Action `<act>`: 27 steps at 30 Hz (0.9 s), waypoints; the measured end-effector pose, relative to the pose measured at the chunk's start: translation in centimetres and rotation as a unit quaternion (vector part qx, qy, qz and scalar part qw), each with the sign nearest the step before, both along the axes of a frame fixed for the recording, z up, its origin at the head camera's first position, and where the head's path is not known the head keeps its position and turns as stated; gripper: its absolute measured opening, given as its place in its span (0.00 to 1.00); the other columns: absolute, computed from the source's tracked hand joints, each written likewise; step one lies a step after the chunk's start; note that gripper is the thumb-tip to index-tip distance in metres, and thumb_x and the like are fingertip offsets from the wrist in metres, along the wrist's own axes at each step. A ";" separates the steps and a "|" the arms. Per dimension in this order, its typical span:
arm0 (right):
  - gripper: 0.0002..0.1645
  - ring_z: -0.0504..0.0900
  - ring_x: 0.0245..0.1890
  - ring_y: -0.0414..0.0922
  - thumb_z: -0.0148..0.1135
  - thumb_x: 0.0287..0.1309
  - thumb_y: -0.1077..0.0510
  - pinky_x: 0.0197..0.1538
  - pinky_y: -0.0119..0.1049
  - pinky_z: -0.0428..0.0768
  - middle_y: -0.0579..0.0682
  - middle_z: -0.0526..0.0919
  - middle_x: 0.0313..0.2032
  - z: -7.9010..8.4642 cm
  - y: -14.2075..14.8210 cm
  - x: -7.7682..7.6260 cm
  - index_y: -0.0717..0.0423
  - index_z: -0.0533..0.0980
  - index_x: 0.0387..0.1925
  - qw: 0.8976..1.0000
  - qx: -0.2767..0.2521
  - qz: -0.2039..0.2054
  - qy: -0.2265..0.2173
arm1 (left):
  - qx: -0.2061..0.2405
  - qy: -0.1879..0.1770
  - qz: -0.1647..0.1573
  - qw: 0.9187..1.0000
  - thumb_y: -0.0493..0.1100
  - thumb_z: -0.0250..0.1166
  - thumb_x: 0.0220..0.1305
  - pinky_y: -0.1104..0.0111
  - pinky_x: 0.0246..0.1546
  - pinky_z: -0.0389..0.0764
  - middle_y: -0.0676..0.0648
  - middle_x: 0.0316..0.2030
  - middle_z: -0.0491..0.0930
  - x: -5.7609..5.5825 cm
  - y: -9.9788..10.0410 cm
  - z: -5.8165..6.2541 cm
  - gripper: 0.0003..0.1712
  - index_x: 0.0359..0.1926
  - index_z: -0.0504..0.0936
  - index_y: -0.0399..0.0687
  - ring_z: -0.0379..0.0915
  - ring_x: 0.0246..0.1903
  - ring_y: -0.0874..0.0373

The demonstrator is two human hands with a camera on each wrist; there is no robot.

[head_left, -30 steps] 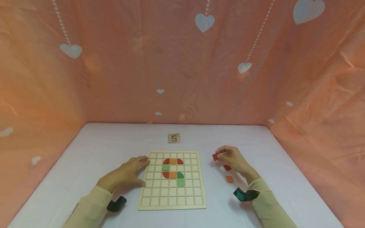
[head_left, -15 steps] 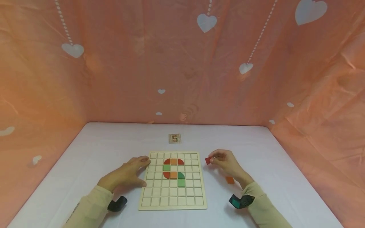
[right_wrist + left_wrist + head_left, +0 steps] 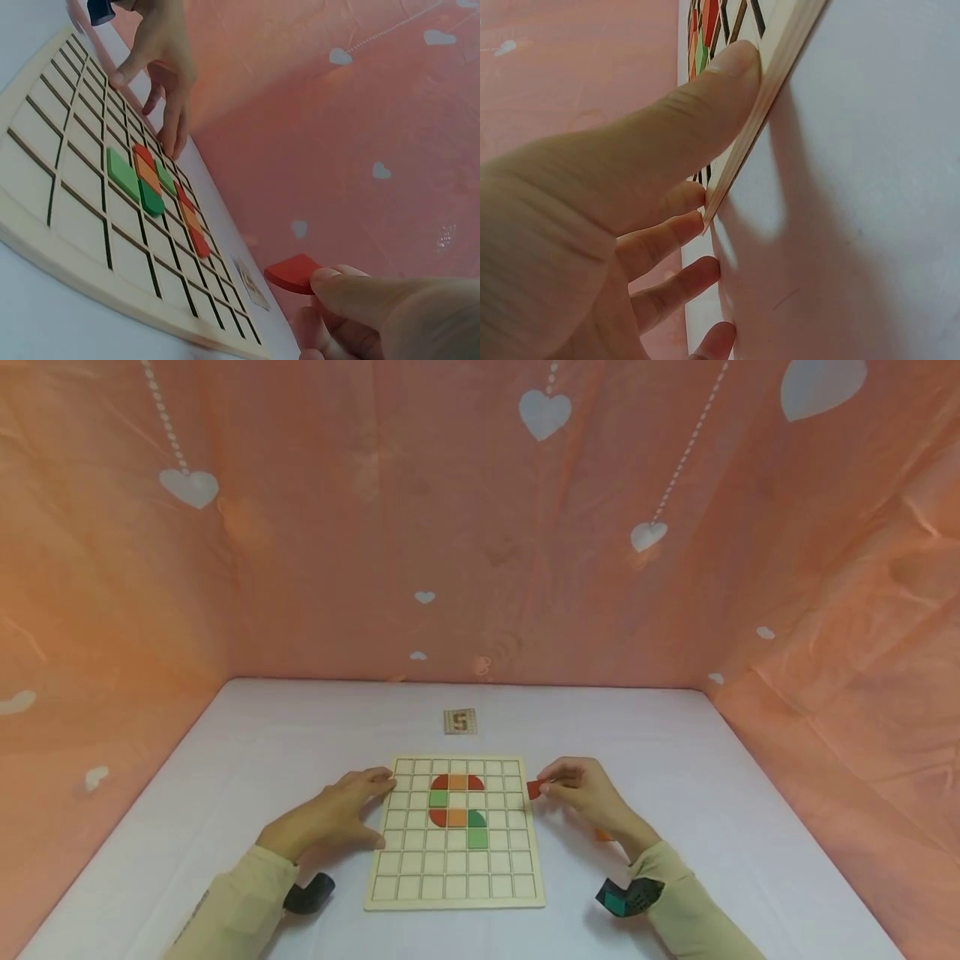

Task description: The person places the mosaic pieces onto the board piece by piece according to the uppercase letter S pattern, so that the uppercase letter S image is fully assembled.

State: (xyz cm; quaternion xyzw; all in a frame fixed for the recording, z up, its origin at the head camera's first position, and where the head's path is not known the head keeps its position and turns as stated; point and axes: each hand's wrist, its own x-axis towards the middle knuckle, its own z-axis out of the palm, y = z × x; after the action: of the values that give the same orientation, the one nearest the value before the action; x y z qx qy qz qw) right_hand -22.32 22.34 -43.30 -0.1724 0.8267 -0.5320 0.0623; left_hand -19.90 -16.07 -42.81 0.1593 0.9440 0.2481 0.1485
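A pale wooden grid board [image 3: 457, 885] lies on the table, with red, orange and green tiles set in several of its middle cells. My left hand [image 3: 333, 814] rests at the board's left edge, thumb and fingertips touching the rim and fingers spread; the left wrist view shows the thumb [image 3: 727, 75] on top of the edge. Between thumb and fingers, my right hand [image 3: 588, 789] pinches a red tile [image 3: 294, 273] with one rounded side. It is held just off the board's upper right edge, above the table.
Behind the board lies a small square card [image 3: 460, 721] with an S-like pattern. An orange tile [image 3: 604, 835] lies on the white table [image 3: 675, 752], mostly hidden under the right wrist. An orange curtain with white hearts [image 3: 545, 414] stands around the table.
My right hand has moved left toward the board with the red tile. Another red piece that lay beneath that hand no longer shows. My left hand has stayed at the board's edge.
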 end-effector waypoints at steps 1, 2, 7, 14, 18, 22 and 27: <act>0.10 0.84 0.34 0.43 0.65 0.63 0.65 0.36 0.28 0.80 0.65 0.88 0.41 0.0 -0.1 0.1 0.70 0.81 0.43 1.000 -0.002 0.000 -0.003 | 0.000 -0.002 0.002 1.000 0.47 0.80 0.48 0.36 0.73 0.58 0.40 0.78 0.58 0.0 0.0 0.0 0.52 0.73 0.68 0.44 0.51 0.77 0.36; 0.10 0.84 0.34 0.43 0.65 0.63 0.66 0.36 0.28 0.80 0.65 0.88 0.41 0.1 -0.2 0.1 0.69 0.81 0.43 1.000 -0.003 0.000 -0.004 | -0.001 -0.001 0.001 1.000 0.47 0.80 0.48 0.36 0.73 0.58 0.41 0.78 0.58 -0.1 0.0 0.1 0.52 0.73 0.68 0.44 0.51 0.77 0.37; 0.09 0.84 0.32 0.42 0.65 0.62 0.67 0.34 0.29 0.80 0.67 0.87 0.41 0.1 -0.8 0.3 0.71 0.81 0.42 1.000 -0.005 0.014 0.005 | -0.005 0.002 -0.004 1.000 0.47 0.80 0.48 0.34 0.72 0.58 0.42 0.77 0.58 -0.3 0.0 0.0 0.52 0.73 0.68 0.44 0.51 0.76 0.37; 0.10 0.82 0.28 0.39 0.65 0.61 0.67 0.31 0.27 0.77 0.68 0.87 0.41 0.1 -1.3 0.6 0.72 0.81 0.42 1.000 0.001 0.024 0.009 | -0.005 0.010 -0.010 1.000 0.47 0.80 0.49 0.35 0.73 0.58 0.42 0.77 0.59 -0.4 0.0 0.0 0.52 0.73 0.67 0.43 0.52 0.76 0.38; 0.09 0.80 0.26 0.40 0.66 0.61 0.67 0.29 0.27 0.76 0.67 0.87 0.41 0.3 -1.9 1.0 0.71 0.82 0.41 1.000 0.003 0.029 0.002 | -0.005 0.014 -0.011 1.000 0.47 0.80 0.48 0.35 0.72 0.59 0.41 0.77 0.60 -0.5 0.0 0.0 0.52 0.73 0.68 0.42 0.53 0.76 0.37; 0.09 0.78 0.25 0.40 0.66 0.61 0.66 0.28 0.25 0.74 0.64 0.87 0.39 0.3 -2.8 1.7 0.69 0.82 0.41 0.999 0.005 0.042 -0.010 | -0.014 0.021 -0.016 1.000 0.48 0.81 0.47 0.35 0.71 0.61 0.39 0.76 0.61 -0.5 0.0 -0.2 0.53 0.73 0.68 0.41 0.54 0.75 0.35; 0.07 0.77 0.25 0.38 0.65 0.61 0.67 0.27 0.24 0.73 0.64 0.87 0.37 0.1 -3.9 2.5 0.69 0.82 0.39 0.998 0.002 0.067 -0.013 | -0.017 0.029 -0.021 0.999 0.49 0.81 0.47 0.35 0.71 0.62 0.39 0.76 0.61 -0.4 0.1 -0.1 0.53 0.72 0.68 0.40 0.55 0.75 0.35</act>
State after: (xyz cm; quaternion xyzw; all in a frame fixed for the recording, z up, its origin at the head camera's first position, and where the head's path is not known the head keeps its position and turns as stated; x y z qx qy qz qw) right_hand -19.84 18.47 -43.15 -0.2200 0.8136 -0.5270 0.1092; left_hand -20.30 -15.99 -42.92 0.1838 0.9484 0.2240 0.1291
